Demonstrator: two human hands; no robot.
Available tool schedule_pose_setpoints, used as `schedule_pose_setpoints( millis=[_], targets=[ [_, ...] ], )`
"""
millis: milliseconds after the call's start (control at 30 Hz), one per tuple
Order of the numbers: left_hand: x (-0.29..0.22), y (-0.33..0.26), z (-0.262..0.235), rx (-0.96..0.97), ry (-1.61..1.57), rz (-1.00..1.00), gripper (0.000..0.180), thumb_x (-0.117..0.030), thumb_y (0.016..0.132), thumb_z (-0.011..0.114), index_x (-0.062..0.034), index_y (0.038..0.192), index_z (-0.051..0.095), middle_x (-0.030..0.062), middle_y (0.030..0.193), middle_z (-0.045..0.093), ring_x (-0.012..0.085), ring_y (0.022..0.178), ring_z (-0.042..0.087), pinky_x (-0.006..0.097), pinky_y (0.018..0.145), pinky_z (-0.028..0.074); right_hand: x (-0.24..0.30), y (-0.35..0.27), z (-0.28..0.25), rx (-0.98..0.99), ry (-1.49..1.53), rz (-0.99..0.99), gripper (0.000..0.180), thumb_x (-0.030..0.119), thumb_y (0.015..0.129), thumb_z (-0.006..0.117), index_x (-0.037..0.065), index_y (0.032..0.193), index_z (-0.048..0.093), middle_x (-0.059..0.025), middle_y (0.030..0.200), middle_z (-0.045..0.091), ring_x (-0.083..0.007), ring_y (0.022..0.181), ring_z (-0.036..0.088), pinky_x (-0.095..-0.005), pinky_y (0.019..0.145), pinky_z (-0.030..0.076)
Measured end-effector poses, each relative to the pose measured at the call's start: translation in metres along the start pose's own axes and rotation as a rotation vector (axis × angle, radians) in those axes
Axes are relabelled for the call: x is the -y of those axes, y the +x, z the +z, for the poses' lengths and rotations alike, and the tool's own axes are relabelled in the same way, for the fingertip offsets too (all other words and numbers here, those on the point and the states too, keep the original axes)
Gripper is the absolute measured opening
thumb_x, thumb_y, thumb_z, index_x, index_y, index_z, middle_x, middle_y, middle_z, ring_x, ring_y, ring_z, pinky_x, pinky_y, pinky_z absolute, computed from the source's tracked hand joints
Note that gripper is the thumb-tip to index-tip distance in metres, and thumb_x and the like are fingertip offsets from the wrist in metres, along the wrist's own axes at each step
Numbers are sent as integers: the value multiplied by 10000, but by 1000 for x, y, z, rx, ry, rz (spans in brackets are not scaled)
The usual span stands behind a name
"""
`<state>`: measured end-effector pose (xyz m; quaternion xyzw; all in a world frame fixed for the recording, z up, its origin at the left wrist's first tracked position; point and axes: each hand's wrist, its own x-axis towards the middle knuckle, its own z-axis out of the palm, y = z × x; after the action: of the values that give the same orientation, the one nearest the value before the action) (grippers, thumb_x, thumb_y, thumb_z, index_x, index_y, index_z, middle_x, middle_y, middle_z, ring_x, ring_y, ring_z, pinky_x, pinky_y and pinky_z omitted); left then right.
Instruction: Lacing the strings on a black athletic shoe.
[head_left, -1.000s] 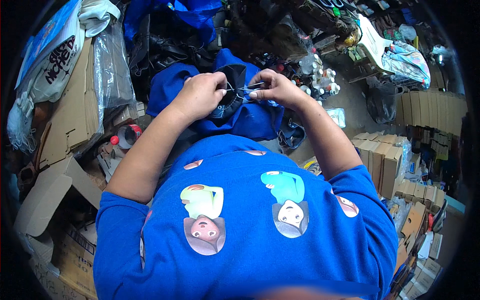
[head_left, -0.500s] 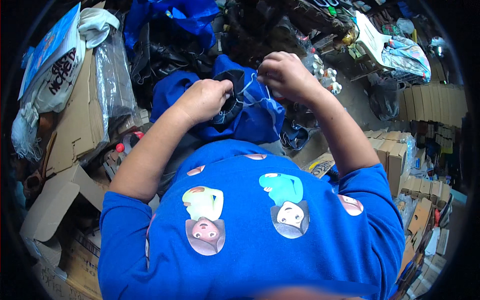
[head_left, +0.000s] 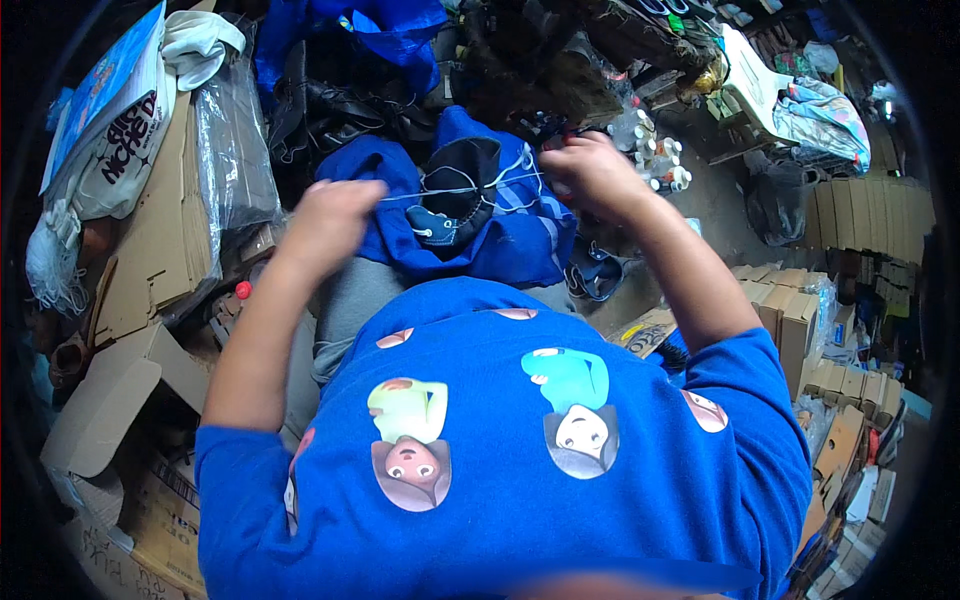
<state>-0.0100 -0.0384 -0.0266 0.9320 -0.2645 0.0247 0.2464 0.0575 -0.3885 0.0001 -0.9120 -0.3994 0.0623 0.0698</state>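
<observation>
A black and dark-blue piece that looks like a shoe upper (head_left: 466, 165), with pale stitching along its edge, lies on blue cloth (head_left: 520, 255) over my lap. Across it runs a white thread (head_left: 420, 195), stretched nearly straight between my hands, with loose loops on its right side. My left hand (head_left: 338, 222), a little blurred, is closed on the thread's left end. To the right of the piece, my right hand (head_left: 592, 172) is closed on the other end; its fingertips are partly hidden.
Flattened cardboard (head_left: 160, 240) and an open carton (head_left: 110, 410) stand at my left. Black bags or leather pieces (head_left: 340, 125) lie ahead. Small white-capped bottles (head_left: 657, 160) stand ahead right, near a white chair (head_left: 748, 75). Stacked boxes (head_left: 785, 310) line my right.
My hands have moved apart, the left outward to the left and the right slightly to the right. The thread is now drawn straight, and my left hand has left the shoe piece.
</observation>
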Motion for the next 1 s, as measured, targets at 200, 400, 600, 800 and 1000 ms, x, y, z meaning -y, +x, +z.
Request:
schedule_pose_setpoints(
  millis=[200,400,600,800,1000],
  targets=[
    [-30,15,-62,-231,-926,-313,77,-88,828,676,-15,837,653,20,793,643,59,741,561,205,694,435,-1,7,-22,-331,1388,543,218,230,857,669,20,917,658,-19,778,615,-112,717,559,-269,711,456],
    [-96,39,-40,471,-1402,-172,189,-238,911,589,-56,873,621,49,813,641,139,802,593,314,748,478,76,49,-25,-37,1921,9,243,297,950,543,56,921,567,-38,803,586,-134,729,537,-296,697,452],
    [18,-4,-77,64,169,-167,131,-35,756,653,-25,886,649,106,866,620,229,782,601,337,679,468,3,-47,2,186,557,521,270,186,879,620,91,1131,635,-116,1011,675,-176,918,632,-313,822,480],
    [185,-190,-299,-506,653,-1142,423,-373,825,641,-54,1102,660,130,1075,673,227,920,655,361,812,491,-158,-250,7,-107,82,1176,320,274,827,633,115,1103,666,-124,992,686,-243,913,661,-334,813,489],
    [8,-5,-78,-238,-101,-486,293,-145,796,657,-45,1071,678,122,1021,636,225,974,589,310,893,437,-58,-123,25,99,684,767,497,270,840,671,226,1314,530,-73,1069,661,-154,894,615,-308,815,486]
  ],
)
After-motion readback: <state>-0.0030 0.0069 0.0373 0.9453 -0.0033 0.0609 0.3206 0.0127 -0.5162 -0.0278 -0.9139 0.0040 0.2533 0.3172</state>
